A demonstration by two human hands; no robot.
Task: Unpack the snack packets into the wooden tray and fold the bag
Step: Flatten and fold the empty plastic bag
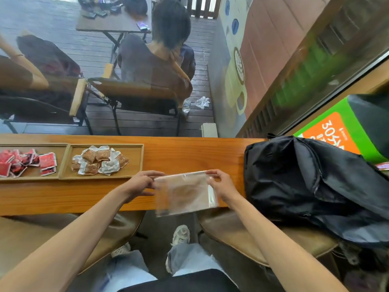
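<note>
Grip: left hand (140, 183) and right hand (223, 186) each pinch a top corner of the clear bag (185, 193), forearms extended above the tabletop (189, 152). Bag contents indistinct.

there is one view only, a wide-angle camera worn on the person's head, looking forward and steeply down. it sits close above the long orange-brown wooden counter (189, 157), which runs across the middle of the frame from left to right. both bare forearms reach in from the bottom corners, and the left hand (140, 183) and right hand (223, 186) meet near the centre, so the working spot lies just under the lens. the bottom edge takes in the person's own legs and shoes. the top half looks out past the counter, through glass, down onto a dark plank deck (200, 60). straight lines bend toward the edges.
</note>
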